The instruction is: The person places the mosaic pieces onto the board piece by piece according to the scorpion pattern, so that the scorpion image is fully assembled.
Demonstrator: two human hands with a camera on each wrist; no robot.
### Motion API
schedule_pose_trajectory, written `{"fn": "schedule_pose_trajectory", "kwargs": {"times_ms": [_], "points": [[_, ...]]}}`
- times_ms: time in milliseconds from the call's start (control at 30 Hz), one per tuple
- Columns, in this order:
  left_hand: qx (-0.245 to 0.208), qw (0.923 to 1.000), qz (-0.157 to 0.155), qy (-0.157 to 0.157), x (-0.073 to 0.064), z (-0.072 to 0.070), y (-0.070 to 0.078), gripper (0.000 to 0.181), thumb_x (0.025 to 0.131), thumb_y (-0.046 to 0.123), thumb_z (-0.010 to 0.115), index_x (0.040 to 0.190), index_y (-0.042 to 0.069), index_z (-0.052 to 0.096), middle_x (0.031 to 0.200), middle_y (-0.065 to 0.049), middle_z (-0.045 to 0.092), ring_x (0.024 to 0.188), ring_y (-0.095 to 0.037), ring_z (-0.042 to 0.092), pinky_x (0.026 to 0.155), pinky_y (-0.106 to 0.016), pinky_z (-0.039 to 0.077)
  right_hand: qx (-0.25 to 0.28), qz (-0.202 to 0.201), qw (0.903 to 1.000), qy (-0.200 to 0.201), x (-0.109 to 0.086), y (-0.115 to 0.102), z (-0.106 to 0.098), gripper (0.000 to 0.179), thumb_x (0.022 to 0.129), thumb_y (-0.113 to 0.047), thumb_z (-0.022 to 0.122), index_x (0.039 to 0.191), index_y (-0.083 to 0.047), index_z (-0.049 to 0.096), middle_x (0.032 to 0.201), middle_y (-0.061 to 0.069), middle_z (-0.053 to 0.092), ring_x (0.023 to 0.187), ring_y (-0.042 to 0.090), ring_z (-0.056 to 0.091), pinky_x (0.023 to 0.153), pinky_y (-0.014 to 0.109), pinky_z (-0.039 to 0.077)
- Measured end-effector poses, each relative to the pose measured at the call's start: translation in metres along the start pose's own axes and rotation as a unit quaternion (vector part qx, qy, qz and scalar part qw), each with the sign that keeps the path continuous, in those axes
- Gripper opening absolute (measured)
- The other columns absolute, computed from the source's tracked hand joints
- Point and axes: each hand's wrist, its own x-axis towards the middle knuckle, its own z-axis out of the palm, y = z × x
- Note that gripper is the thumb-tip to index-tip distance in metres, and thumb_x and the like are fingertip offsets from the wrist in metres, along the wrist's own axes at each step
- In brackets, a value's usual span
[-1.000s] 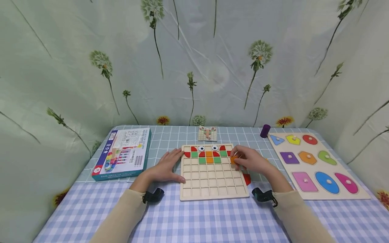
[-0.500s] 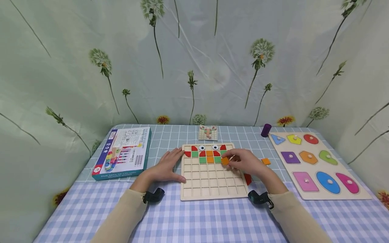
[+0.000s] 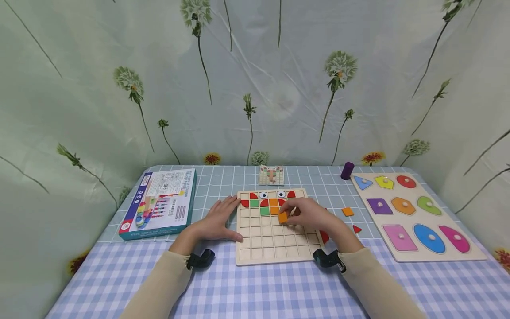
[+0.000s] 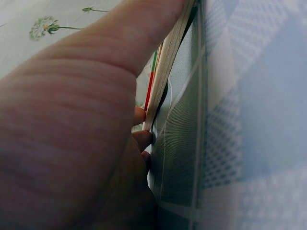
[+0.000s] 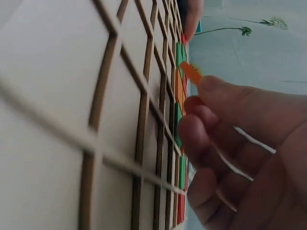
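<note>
A pale wooden grid board [image 3: 263,253] lies in the middle of the table. Along its top rows are red, green and orange tiles and two round eye tiles [image 3: 263,195]. My right hand [image 3: 312,217] pinches an orange square tile [image 3: 282,217] between thumb and fingers, over the cells just below the orange tiles in the middle. In the right wrist view the tile [image 5: 192,73] is tilted and held by its edge. My left hand [image 3: 217,223] rests against the board's left edge, fingers spread, thumb at the rim. The right hand covers some tiles at the upper right.
Behind the board lies a small pattern card [image 3: 271,175]. Right of the board are a loose orange square [image 3: 348,212], a red triangle [image 3: 357,229] and red pieces [image 3: 324,236]. A shape puzzle board [image 3: 414,217] and purple cylinder [image 3: 347,171] stand right; a box [image 3: 159,201] lies left.
My right hand has moved left across the board with the orange square tile, from its right edge to the middle. The loose orange square and red triangle have come into view. My left hand stays put.
</note>
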Motion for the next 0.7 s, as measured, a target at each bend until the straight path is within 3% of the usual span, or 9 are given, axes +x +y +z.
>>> {"fn": "schedule_pose_trajectory", "kwargs": {"times_ms": [167,700], "points": [[0.0,1.0,-0.003,0.002,0.0,0.001,-0.001,0.12,0.073,0.06,0.081,0.161,0.01,0.016,0.17,-0.012,0.01,0.158,-0.033,0.003,0.128,-0.055,0.0,-0.009,-0.007,0.9999,0.01,0.002,-0.003,0.007,0.02,0.087,-0.007,0.076,0.105,-0.014,0.071,0.084,-0.003,0.06,0.076,0.012,0.055,0.072,0.023,0.05],[0.0,1.0,0.001,0.003,-0.001,0.0,-0.001,0.121,0.073,0.06,0.081,0.161,0.011,0.015,0.17,-0.01,0.009,0.158,-0.032,0.003,0.128,-0.055,0.001,-0.06,0.02,0.9972,0.04,0.008,-0.009,0.024,0.02,0.087,-0.012,0.076,0.105,-0.019,0.071,0.079,-0.005,0.057,0.075,0.012,0.05,0.069,0.027,0.043]]}}
